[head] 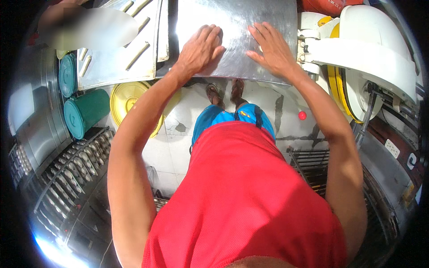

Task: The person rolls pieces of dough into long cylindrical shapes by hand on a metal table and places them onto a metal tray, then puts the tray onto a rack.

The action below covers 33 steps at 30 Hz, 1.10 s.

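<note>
My left hand (202, 48) is over the shiny metal work table (234, 68), its fingers bent and close together. A small pale spot shows by its fingertips; whether that is a piece of dough cannot be told. To its right, my right hand (273, 50) is palm down over the same table with its fingers apart. A small pale bit shows at its inner edge, mostly hidden by the hand. On a light tray (110, 67) at the left lie several pale dough sticks (137, 55), set apart from one another.
White machine with a yellow rim (362, 50) at the right; black-barred rack (311, 164) low right. Yellow lidded bucket (129, 100) and green lidded bin (85, 112) under the tray's side. Rack of metal trays (73, 171) at lower left. Red ball (302, 115) on the floor. Another person at upper left.
</note>
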Tool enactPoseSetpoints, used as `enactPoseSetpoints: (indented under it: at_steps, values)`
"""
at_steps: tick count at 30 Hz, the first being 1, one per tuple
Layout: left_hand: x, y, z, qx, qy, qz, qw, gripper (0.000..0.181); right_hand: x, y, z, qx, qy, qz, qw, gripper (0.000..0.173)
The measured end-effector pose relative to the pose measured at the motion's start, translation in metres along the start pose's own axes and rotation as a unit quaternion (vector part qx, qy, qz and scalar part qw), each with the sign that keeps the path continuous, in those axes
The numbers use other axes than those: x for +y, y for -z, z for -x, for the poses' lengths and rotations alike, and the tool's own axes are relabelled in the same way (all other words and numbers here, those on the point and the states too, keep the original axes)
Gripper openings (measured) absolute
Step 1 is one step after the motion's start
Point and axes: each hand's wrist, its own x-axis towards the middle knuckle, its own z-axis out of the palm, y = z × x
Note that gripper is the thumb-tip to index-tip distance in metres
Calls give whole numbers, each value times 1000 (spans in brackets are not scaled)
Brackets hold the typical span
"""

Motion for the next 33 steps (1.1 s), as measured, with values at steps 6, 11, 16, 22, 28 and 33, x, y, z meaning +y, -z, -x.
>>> enactPoseSetpoints:
  at_steps: [6,11,16,22,28,33]
  values:
    - [-18,-20,-49,-11,7,54,998,51,6,-18,-11,-104,-77,-70,989,51]
    - [-56,-66,-54,-77,-72,36,994,39,4,-24,-21,-60,-74,-67,993,47]
    - [-1,-5,-12,-14,-15,-46,999,72,-7,-3,2,4,-15,-7,1000,48]
    - [-4,-1,-48,-3,15,44,999,41,2,-11,-8,-88,-106,-65,988,50]
    - [-12,-15,-50,27,6,-15,999,42,6,-25,-7,-2,-41,-33,999,49]
    - [5,-2,-14,-11,64,-29,997,76,-6,0,9,-8,-36,-24,999,43]
